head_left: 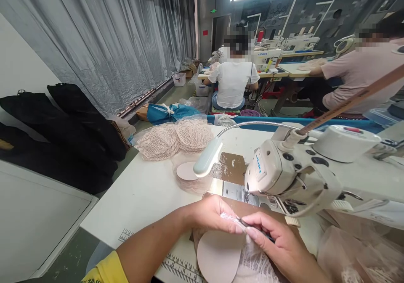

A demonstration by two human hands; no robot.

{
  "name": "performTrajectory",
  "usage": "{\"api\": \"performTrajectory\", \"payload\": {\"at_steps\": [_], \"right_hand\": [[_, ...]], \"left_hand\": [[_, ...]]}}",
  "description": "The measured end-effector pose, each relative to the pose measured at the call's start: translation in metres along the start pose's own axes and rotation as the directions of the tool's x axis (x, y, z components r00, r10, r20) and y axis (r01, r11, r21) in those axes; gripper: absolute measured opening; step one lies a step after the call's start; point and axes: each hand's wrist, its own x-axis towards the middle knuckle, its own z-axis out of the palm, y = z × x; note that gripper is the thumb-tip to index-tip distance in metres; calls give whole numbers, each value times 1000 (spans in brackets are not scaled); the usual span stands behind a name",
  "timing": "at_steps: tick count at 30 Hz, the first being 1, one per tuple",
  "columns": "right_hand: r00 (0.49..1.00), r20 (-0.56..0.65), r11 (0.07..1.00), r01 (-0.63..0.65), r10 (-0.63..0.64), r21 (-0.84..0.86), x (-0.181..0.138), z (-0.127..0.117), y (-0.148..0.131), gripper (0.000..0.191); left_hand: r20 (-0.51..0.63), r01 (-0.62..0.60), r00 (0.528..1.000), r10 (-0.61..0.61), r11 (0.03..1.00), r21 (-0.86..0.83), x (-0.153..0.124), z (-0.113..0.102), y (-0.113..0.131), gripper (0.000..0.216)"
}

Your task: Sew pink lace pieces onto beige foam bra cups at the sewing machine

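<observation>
My left hand (217,213) is closed, pinching the edge of a pale pink lace piece (257,260) between thumb and fingers. A smooth, rounded pale cup pad (219,255) hangs below it with the lace. Close against the left fingertips, my right hand (271,236) is also closed. It grips a dark slim tool (268,235), whose tip meets the lace edge; the fingers hide too much to tell its kind. Both hands are just in front of the sewing machine (271,173), near its needle area.
A lit lamp (208,157) on a bendy neck reaches over the white table (139,190). Lace stacks (160,142) and another padded piece (187,171) lie at the back left. Sheer fabric (347,253) is heaped at right. Two people sit at machines beyond.
</observation>
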Motion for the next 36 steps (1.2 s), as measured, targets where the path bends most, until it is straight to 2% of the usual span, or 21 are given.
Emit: {"api": "performTrajectory", "payload": {"at_steps": [4,11,13,15,17,19,21,22,24,27,29,33,36], "right_hand": [[1000,31,999,-6,4,41,0,-1,0,23],[993,119,1000,3,-1,-18,3,1,-3,24],[995,92,999,-37,36,15,4,1,2,26],[992,19,987,-125,123,97,4,3,8,30],[982,-15,968,-183,189,171,5,4,12,40],[983,69,972,-181,172,147,6,4,14,46],[975,161,986,-160,150,51,7,2,15,34],[973,176,989,-150,147,1,7,1,16,27],[978,166,991,-122,130,-56,5,-3,20,27],[974,222,999,-40,35,15,4,-4,27,28],[968,252,997,-28,8,75,6,-2,28,28],[975,212,994,-84,69,63,11,7,14,30],[966,245,993,-98,80,62,11,10,5,33]], "left_hand": [[2,28,1000,-28,999,-16,2,2,0,44],[18,68,997,-68,998,15,3,3,-3,41],[1,61,998,-61,998,11,4,4,-3,38],[-28,53,998,-53,999,8,5,6,-3,41],[-42,41,998,-40,999,31,6,6,-5,42],[-9,42,999,-42,995,96,6,1,-6,37],[49,73,995,-86,973,219,3,-9,-5,31],[65,92,991,-117,950,298,0,-16,-3,30],[49,112,988,-149,892,439,-7,-28,1,32],[1,72,997,-83,867,494,-15,-37,7,37],[-4,4,1000,-2,880,475,-16,-34,8,40],[1,-99,994,111,887,451,-11,-15,5,46],[-84,-150,974,210,879,453,-15,-7,9,53]]}}
